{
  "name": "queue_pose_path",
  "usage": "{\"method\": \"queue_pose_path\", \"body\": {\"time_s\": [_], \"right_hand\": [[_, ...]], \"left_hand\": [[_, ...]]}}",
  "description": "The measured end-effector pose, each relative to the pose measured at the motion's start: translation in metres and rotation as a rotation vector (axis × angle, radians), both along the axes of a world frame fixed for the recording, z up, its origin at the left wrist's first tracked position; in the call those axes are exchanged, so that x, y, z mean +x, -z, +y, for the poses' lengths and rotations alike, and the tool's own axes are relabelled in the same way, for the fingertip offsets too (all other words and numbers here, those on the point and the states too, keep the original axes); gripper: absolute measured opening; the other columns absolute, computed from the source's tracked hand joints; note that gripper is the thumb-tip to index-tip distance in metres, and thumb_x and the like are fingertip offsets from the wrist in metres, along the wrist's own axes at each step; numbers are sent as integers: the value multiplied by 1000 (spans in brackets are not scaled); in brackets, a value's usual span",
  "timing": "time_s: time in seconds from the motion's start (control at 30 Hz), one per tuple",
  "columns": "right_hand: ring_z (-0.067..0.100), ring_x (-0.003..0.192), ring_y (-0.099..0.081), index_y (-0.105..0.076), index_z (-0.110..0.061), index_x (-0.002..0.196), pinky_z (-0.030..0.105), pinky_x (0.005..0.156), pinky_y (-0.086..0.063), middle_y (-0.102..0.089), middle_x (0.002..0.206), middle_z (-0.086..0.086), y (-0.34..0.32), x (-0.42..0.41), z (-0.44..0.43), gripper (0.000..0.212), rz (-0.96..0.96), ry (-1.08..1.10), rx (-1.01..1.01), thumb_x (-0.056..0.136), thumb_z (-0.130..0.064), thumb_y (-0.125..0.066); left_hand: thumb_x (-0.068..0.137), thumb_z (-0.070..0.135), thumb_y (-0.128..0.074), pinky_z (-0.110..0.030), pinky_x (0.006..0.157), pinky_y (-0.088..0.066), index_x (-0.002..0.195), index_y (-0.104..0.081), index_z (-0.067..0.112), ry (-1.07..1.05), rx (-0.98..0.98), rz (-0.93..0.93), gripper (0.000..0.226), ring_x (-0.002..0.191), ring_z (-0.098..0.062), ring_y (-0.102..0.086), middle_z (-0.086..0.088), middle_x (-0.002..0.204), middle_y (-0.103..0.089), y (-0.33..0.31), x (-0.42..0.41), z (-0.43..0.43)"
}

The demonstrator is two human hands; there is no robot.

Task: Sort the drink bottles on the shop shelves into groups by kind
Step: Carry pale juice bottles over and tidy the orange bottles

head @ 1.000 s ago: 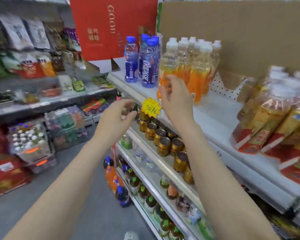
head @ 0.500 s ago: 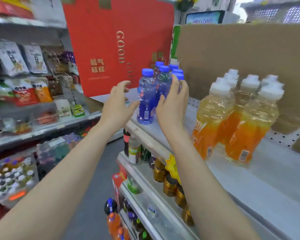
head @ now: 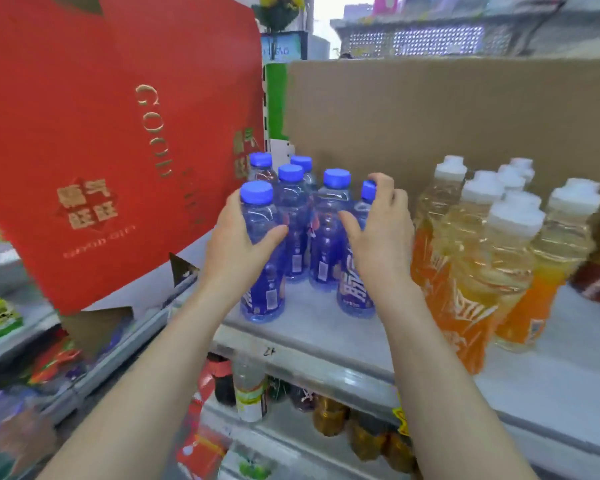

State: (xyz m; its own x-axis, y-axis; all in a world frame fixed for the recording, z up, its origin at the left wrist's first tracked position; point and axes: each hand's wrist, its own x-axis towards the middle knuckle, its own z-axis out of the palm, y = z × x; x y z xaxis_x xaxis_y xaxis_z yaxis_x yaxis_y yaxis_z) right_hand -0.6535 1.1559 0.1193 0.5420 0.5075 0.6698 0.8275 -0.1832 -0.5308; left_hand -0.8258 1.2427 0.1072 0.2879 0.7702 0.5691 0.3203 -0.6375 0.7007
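Observation:
Several blue-capped bottles of blue drink stand in a cluster on the top shelf [head: 326, 337]. My left hand [head: 238, 251] grips the front-left blue bottle [head: 262, 296] around its body, thumb across its front. My right hand [head: 381, 233] grips the front-right blue bottle [head: 355, 292], fingers curled over its shoulder beside the cap. Two more blue bottles [head: 328, 237] stand between my hands, others behind. To the right stands a group of white-capped orange drink bottles [head: 482, 271], close beside my right hand.
A big red gift box [head: 101, 133] leans at the left of the shelf. A cardboard sheet [head: 447, 109] backs the bottles. Below, the second shelf holds gold cans [head: 329, 415] and a clear bottle [head: 250, 393]. Snack shelves [head: 0, 317] lie across the aisle at left.
Both hands have moved in from beside the blue bottles and closed around one each. The view has come nearer to the top shelf.

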Motion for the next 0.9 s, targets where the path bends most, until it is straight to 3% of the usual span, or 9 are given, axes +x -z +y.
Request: {"method": "queue_pose_path", "body": {"time_s": [0.1, 0.2, 0.3, 0.4, 0.47, 0.53, 0.7, 0.8, 0.9], "right_hand": [[38, 119, -51, -43, -12, 140, 42, 99, -43, -44, 136, 17, -7, 5, 6, 59, 15, 202, -66, 91, -24, -72], [42, 133, -42, -49, -2, 137, 47, 112, -36, -42, 145, 24, -19, -9, 16, 54, -191, 336, 14, 91, -19, -70], [38, 127, -47, -50, -4, 142, 40, 105, -35, -51, 141, 20, -46, -38, 42, 49, -337, 75, 3, 96, -16, -61], [35, 119, -51, -48, -8, 140, 37, 90, -35, -59, 131, 17, -65, -48, 84, 46, -400, 3, -463, 104, -38, -49], [35, 112, -57, -52, -7, 129, 37, 80, -36, -63, 122, 18, -71, -48, 102, 47, -403, 47, -593, 102, -46, -50], [36, 109, -60, -55, -8, 127, 36, 78, -38, -66, 118, 17, -74, -43, 107, 42, -387, 7, -588, 102, -42, -53], [23, 90, -57, -64, -25, 128, 33, 81, -45, -68, 113, 8, -78, -47, 107, 32, -158, -361, -474, 98, -36, -62], [19, 88, -50, -64, -21, 129, 32, 79, -43, -63, 105, 4, -78, -50, 113, 35, -207, -399, -479, 97, -37, -64], [14, 75, -49, -64, -24, 130, 27, 71, -37, -56, 98, -2, -79, -47, 115, 36, -178, -406, -470, 96, -37, -66]], "left_hand": [[83, 36, -74, -31, 85, -40, 136, -42, 26, -12, 14, 11, 62, 116, -19, -59, 8, 128, -59, 0, -24, 23], [83, 35, -74, -38, 90, -45, 135, -41, 26, 32, 5, 36, 62, 116, -23, -59, 5, 127, -60, 3, -41, 36], [84, 37, -71, -42, 93, -46, 136, -39, 27, 60, 12, 60, 62, 117, -23, -57, 3, 129, -58, 4, -45, 41], [84, 39, -70, -43, 95, -46, 138, -36, 28, 93, 10, 67, 64, 118, -24, -57, 2, 129, -57, 3, -46, 44], [85, 38, -70, -41, 95, -45, 138, -35, 28, 103, -1, 65, 65, 119, -22, -56, 3, 131, -57, 2, -49, 45], [85, 39, -70, -42, 96, -45, 139, -34, 29, 113, -5, 67, 66, 121, -21, -55, 4, 132, -56, 3, -50, 44], [80, 47, -65, -44, 98, -45, 138, -34, 33, 145, -14, 42, 67, 121, -18, -54, 5, 131, -55, 5, -47, 46], [77, 50, -63, -41, 98, -46, 136, -35, 34, 166, -26, 18, 67, 119, -16, -54, 6, 128, -55, 7, -47, 45], [84, 37, -70, -36, 95, -44, 136, -36, 33, 180, -24, 13, 61, 118, -15, -54, 6, 127, -55, 9, -47, 47]]}}
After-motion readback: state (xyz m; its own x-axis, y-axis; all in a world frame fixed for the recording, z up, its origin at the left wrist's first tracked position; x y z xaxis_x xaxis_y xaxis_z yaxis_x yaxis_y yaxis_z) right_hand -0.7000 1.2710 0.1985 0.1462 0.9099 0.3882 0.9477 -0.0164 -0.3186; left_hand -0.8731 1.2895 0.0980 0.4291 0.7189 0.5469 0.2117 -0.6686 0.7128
